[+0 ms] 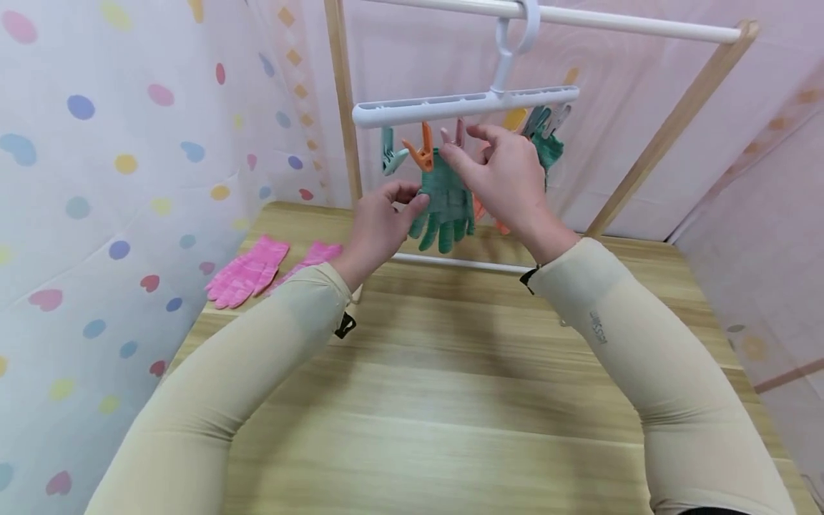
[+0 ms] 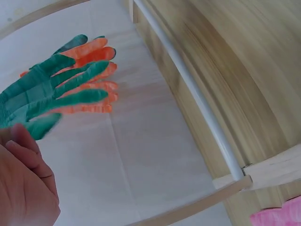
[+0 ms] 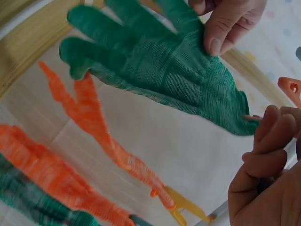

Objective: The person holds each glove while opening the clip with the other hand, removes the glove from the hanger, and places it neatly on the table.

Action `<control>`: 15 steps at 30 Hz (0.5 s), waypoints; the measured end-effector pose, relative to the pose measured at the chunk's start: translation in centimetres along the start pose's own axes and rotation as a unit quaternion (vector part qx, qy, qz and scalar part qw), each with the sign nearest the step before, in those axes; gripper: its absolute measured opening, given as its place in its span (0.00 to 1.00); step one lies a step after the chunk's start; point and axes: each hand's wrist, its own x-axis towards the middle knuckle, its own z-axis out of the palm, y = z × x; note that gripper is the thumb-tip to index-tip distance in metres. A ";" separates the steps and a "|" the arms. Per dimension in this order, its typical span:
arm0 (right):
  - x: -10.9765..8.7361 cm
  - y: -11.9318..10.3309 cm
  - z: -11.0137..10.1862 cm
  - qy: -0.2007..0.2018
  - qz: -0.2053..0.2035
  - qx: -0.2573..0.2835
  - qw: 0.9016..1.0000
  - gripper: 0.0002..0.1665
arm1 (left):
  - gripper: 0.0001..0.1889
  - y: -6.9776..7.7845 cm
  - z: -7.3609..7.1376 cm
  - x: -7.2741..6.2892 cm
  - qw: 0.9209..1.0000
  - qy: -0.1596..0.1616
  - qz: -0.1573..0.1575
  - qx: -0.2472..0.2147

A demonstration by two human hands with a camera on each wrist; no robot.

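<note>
A green knit glove hangs fingers-down below the white hanger. My left hand pinches its side edge between thumb and fingertips; in the right wrist view the thumb presses near the cuff. My right hand pinches a pink clothespin at the cuff, its tip right at the cuff's corner. An orange clothespin overlaps the cuff in the head view but stands apart from it in the right wrist view. A mint clothespin hangs at the hanger's left.
Orange gloves and another green glove hang farther right, one orange glove from a yellow clothespin. The hanger hooks over a white rod on a wooden frame. Pink gloves lie on the wooden table at left.
</note>
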 end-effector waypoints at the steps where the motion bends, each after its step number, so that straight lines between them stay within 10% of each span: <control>1: 0.2 -0.1 0.1 0.006 -0.003 -0.004 1.000 0.33 | 0.13 0.1 0.1 0.0 1.000 0.004 0.008 0.004; 7: 0.7 -0.6 0.6 0.071 -0.025 -0.021 0.997 0.23 | 0.10 0.3 0.2 -0.4 0.999 -0.007 0.043 -0.007; 15: 0.5 -1.2 0.5 0.082 -0.034 -0.033 0.996 0.21 | 0.11 -1.0 -0.6 -2.0 0.995 -0.083 -0.034 -0.050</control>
